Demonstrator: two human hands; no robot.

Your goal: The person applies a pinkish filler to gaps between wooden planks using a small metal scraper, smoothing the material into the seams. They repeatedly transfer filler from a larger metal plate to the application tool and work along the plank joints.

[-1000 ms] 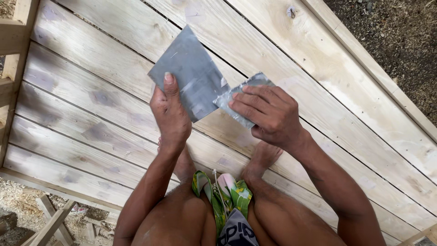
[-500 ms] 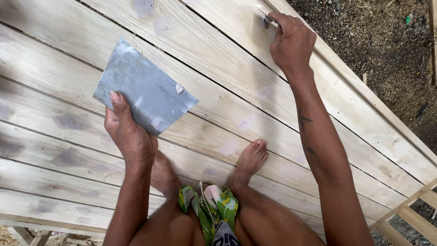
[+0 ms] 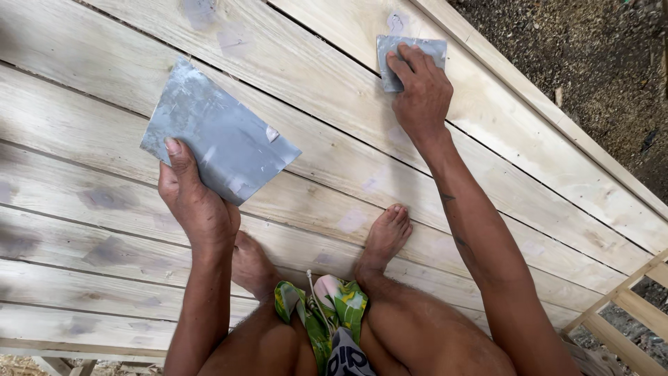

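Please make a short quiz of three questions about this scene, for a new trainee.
1. True or false: the left hand holds the large grey sheet above the boards.
2. What does the right hand press on the wooden planks?
A. a hammer
B. a small grey piece
C. a brush
3. Fill in: the person's bare ____ rest on the planks.

Key
1. True.
2. B, the small grey piece, flat under the fingers.
3. Feet: the right foot shows clearly, the left foot is partly behind the left arm.
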